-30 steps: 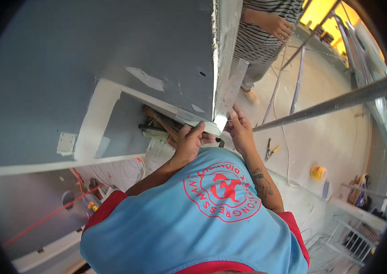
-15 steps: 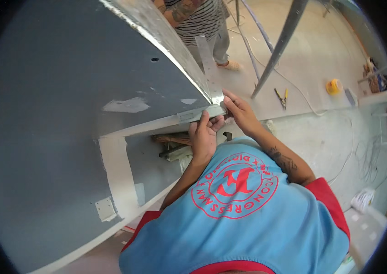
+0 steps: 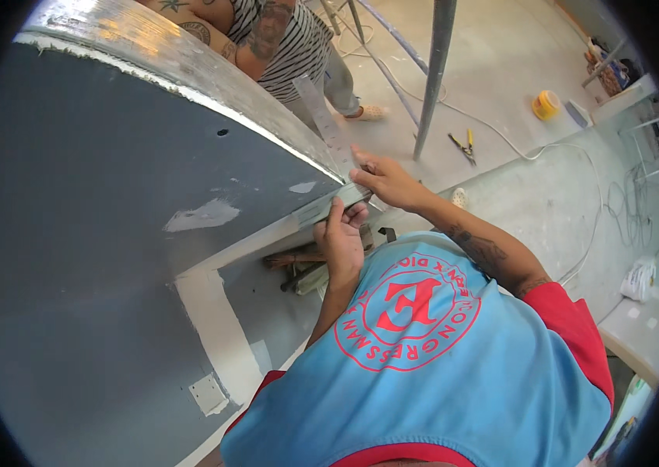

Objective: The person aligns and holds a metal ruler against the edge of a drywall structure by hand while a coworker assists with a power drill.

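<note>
Left hand: the left hand (image 3: 342, 243) reaches up to the lower corner of the grey wall panel (image 3: 111, 233), fingers curled together and pinching the near end of a metal ruler (image 3: 329, 204) against the panel's edge
Right hand: the right hand (image 3: 386, 179) sits at the same corner, just past the left one, fingers pressed together with the tips on the metal strip (image 3: 327, 123) where it meets the corner; whether it grips or only presses I cannot tell
Ruler: short, flat, grey metal, lying along the panel's lower edge at the corner, between the two hands
Metal strip: a longer flat strip running up from the corner along the panel's outer edge
Wall panel: dark grey, with white filler patches (image 3: 201, 215) and a broad white filled band (image 3: 216, 331) below the edge
Under the edge: a recess holding a brush (image 3: 298, 258) with a wooden handle
Other person: a person in a striped shirt (image 3: 290, 47) stands beyond the panel's top edge
Floor: a scaffold pole (image 3: 432, 78), yellow-handled pliers (image 3: 463, 145), a yellow tape roll (image 3: 546, 104) and white cables (image 3: 578, 152)
</note>
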Tool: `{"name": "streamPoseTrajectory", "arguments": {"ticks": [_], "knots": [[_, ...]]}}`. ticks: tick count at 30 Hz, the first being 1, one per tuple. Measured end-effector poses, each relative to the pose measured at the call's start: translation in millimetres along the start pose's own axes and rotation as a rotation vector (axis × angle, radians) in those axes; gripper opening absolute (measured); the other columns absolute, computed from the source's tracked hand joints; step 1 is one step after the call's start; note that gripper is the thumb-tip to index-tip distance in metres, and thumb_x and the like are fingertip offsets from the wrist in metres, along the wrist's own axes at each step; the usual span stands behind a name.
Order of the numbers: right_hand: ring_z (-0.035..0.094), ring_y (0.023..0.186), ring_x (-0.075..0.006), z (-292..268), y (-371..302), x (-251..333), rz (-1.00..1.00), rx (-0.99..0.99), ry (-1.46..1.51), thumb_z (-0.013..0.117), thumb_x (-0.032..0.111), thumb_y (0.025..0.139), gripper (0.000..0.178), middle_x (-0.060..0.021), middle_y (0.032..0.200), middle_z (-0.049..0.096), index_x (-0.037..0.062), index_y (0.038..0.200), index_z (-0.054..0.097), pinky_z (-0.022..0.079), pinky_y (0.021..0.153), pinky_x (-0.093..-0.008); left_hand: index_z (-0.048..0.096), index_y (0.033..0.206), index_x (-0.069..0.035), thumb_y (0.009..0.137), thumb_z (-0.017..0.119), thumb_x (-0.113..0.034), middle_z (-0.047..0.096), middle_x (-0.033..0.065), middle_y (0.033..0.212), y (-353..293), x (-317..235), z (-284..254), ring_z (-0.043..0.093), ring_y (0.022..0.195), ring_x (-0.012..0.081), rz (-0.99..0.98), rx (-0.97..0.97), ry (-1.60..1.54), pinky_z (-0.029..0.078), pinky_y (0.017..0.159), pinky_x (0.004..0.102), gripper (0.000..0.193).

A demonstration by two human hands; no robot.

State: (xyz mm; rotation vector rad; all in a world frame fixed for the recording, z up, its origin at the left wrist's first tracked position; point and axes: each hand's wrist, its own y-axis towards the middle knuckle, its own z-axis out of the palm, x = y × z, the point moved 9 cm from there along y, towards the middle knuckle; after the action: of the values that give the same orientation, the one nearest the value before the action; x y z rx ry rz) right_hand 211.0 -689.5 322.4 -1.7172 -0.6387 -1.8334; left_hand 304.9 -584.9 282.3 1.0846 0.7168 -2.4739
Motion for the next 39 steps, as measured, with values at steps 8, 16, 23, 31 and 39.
{"name": "streamPoseTrajectory", "arguments": {"ticks": [8, 16, 23, 31, 39], "knots": [[0.055, 0.097, -0.0101, -2.1, 8.1, -23.6, -0.070, -0.065, 0.054, 0.047, 0.020, 0.100, 0.052, -0.0073, 0.116, 0.060, 0.0012, 0.147, 0.033, 0.046, 0.085, -0.0265, 0.056, 0.105, 0.004, 0.094, 0.058, -0.013, 0.063, 0.0124, 0.096, 4.0, 4.1, -5.0, 0.066, 0.081, 0.0206, -0.054, -0.043, -0.093, 0.058, 0.072, 0.0283, 0.020], [0.048, 0.062, -0.0062, 5.4, 2.5, -11.2, 0.111, 0.068, 0.134, 0.046, 0.026, 0.102, 0.057, -0.0003, 0.082, 0.054, 0.0038, 0.150, 0.027, 0.043, 0.055, -0.0216, 0.055, 0.107, 0.004, 0.094, 0.059, -0.012, 0.063, 0.0132, 0.096, 0.1, -2.8, -5.3, 0.066, 0.081, 0.0213, -0.028, -0.087, -0.036, 0.058, 0.072, 0.0288, 0.021], [0.036, 0.049, -0.0020, 4.9, 4.6, -21.6, 0.123, 0.085, 0.160, 0.046, 0.028, 0.101, 0.061, 0.0068, 0.066, 0.046, 0.0084, 0.153, 0.020, 0.028, 0.043, -0.0200, 0.057, 0.106, 0.002, 0.094, 0.059, -0.012, 0.064, 0.0112, 0.096, 0.8, -1.7, -5.2, 0.066, 0.079, 0.0187, -0.035, -0.079, -0.038, 0.057, 0.068, 0.0268, 0.019], [0.042, 0.052, -0.0023, 4.8, 7.5, -31.4, 0.137, 0.086, 0.194, 0.046, 0.030, 0.101, 0.063, 0.0053, 0.071, 0.052, 0.0086, 0.153, 0.017, 0.031, 0.045, -0.0198, 0.057, 0.105, 0.002, 0.094, 0.059, -0.013, 0.064, 0.0105, 0.094, 1.7, 0.3, -6.7, 0.066, 0.078, 0.0185, -0.031, -0.083, -0.035, 0.056, 0.068, 0.0266, 0.019], [0.044, 0.052, -0.0029, 7.8, 6.7, -32.6, 0.164, 0.085, 0.227, 0.046, 0.030, 0.102, 0.064, 0.0038, 0.072, 0.053, 0.0088, 0.154, 0.015, 0.033, 0.045, -0.0199, 0.056, 0.106, 0.004, 0.093, 0.060, -0.013, 0.064, 0.0112, 0.094, 2.9, -1.3, -7.2, 0.065, 0.078, 0.0195, -0.004, -0.099, -0.037, 0.057, 0.069, 0.0276, 0.021]]}}
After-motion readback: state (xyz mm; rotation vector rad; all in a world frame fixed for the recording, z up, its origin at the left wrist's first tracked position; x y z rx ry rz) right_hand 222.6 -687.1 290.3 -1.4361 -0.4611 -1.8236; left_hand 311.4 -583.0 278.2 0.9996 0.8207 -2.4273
